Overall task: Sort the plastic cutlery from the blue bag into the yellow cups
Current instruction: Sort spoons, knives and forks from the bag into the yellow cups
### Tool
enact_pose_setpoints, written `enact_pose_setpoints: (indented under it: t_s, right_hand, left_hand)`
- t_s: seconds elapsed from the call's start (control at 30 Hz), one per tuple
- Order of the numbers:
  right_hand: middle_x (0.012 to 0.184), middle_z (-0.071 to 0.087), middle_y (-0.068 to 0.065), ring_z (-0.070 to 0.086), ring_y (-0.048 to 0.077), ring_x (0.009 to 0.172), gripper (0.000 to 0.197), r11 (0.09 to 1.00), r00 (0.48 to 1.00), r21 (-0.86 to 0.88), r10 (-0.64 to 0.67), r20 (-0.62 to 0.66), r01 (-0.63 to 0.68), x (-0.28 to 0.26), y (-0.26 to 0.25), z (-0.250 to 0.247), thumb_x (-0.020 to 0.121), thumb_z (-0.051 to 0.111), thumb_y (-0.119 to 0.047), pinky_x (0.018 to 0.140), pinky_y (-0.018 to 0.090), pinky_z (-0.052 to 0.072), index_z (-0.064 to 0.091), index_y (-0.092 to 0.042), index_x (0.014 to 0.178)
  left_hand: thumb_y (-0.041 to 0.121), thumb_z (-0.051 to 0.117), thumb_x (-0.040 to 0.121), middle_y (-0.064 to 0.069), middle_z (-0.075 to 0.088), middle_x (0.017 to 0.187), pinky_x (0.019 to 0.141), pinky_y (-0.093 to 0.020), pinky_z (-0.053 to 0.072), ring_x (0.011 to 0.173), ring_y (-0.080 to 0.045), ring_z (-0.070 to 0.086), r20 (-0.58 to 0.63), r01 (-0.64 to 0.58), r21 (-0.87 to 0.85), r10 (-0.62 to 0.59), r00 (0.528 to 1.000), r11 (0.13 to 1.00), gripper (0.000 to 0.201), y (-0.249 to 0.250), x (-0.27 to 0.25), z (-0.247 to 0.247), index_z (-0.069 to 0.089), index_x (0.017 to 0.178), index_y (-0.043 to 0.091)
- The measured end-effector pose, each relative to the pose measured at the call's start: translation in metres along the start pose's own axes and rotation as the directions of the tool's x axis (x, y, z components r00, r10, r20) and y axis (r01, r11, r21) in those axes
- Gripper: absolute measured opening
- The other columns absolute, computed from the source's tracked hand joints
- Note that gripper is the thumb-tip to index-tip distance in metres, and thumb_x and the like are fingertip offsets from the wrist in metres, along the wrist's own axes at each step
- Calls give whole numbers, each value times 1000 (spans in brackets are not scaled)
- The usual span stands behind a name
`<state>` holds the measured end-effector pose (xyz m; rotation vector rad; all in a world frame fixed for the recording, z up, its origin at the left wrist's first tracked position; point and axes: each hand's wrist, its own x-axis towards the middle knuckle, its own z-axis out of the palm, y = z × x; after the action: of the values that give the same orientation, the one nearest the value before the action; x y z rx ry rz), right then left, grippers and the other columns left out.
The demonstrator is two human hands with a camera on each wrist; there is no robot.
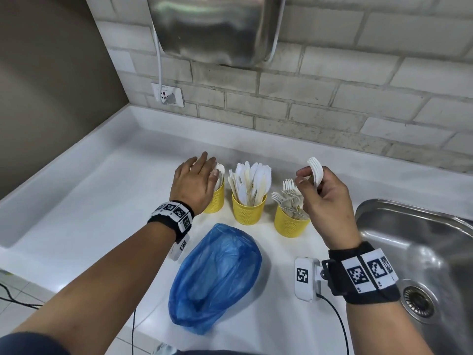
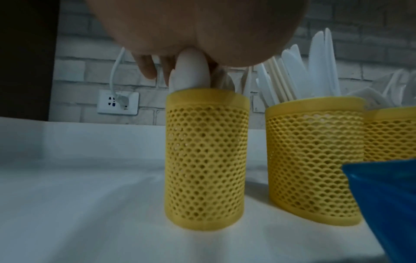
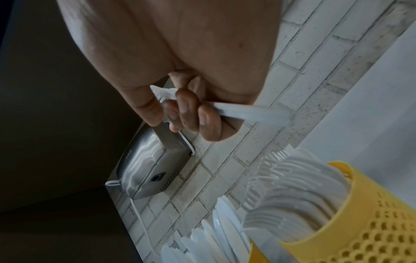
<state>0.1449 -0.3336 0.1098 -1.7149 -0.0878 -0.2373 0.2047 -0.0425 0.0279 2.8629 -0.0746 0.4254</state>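
Three yellow mesh cups stand in a row on the white counter (image 1: pixel 102 190). The left cup (image 1: pixel 217 201) (image 2: pixel 206 160) holds spoons (image 2: pixel 191 71), the middle cup (image 1: pixel 247 210) (image 2: pixel 313 160) knives (image 1: pixel 252 180), and the right cup (image 1: pixel 289 224) (image 3: pixel 364 227) forks (image 3: pixel 299 186). My left hand (image 1: pixel 197 175) (image 2: pixel 202 26) hovers over the spoon cup, fingers (image 2: pixel 146 69) relaxed and gripping nothing. Above the fork cup, my right hand (image 1: pixel 313 190) (image 3: pixel 186 113) holds a white fork (image 1: pixel 316 171) (image 3: pixel 249 113), tines up. The crumpled blue bag (image 1: pixel 217 278) (image 2: pixel 387 204) lies in front of the cups.
A steel sink (image 1: pixel 422 239) with a drain sits right of the fork cup. A steel hand dryer (image 1: pixel 212 26) hangs on the brick wall, its cable running to a socket (image 1: pixel 167 94). The counter has a raised rim at the left and back.
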Motion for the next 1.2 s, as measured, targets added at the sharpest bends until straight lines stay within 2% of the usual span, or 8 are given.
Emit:
enact_pose_setpoints:
  t_s: [0.13,0.3,0.47,0.57,0.7,0.83,0.97,1.2]
  right_hand:
    - [62,47,-10,37,12,50,10,989,999,146,24,-30,-19,-2,-2,-4,96,59,-18,51,28,36,62,-14,105]
    - [59,25,-6,20,14,52,19,830,987,541,161,5,-138,0,-6,4,93,56,-20,60,35,17,46,-22,78]
    - [60,34,5,31,21,58,38,676,981,717,190,50,-168,-2,-14,23,108,43,-31,61,34,34,40,-16,74]
    - [68,46,3,43,20,62,40,806,986,575,167,10,-142,-6,-15,26,109,41,-36,63,34,38,46,-16,75]
    - [65,49,-5,49,6,57,32,988,996,125,88,-3,-87,-9,-11,10,110,43,-24,58,20,41,59,-5,89]
    - [61,56,11,52,19,55,25,999,981,50,-23,194,13,-10,3,-23,107,52,-18,57,27,45,61,0,92]
    - [62,64,8,59,20,56,24,981,978,-164,-73,197,106,-15,12,-52,104,56,-27,61,32,50,63,-8,91]
    - [74,68,10,69,16,62,10,969,985,-233,-38,170,78,-18,27,-52,101,62,-16,65,31,57,66,-12,93]
  left_hand:
    - [56,15,103,-10,27,166,122,-50,20,150,-32,24,-18,30,-46,-31,999,999,65,10,6,-16,33,157,26]
    - [41,44,101,-9,51,129,104,-44,44,118,-25,50,-345,-124,-417,-31,938,901,45,67,-9,-56,52,136,14]
    - [43,55,99,8,66,104,80,-27,54,93,-7,65,99,-136,-736,305,947,663,40,123,-42,-69,58,131,19]
    - [37,61,101,11,68,95,76,-27,54,83,-4,65,179,-79,-791,353,918,607,37,137,-52,-56,58,134,21]
    - [26,66,100,14,68,77,70,-32,54,69,-2,61,98,-90,-819,292,951,567,9,137,-56,-43,72,106,24]
    - [32,72,94,11,67,87,76,-31,53,78,-5,61,74,-159,-726,306,949,669,18,131,-55,-31,75,107,20]
    - [40,69,94,5,64,112,88,-32,53,98,-11,61,129,-278,-494,385,914,824,30,121,-58,-13,69,119,23]
    - [25,66,93,-2,53,143,106,-36,44,125,-27,51,168,-380,-387,470,867,840,58,133,-65,16,49,148,20]
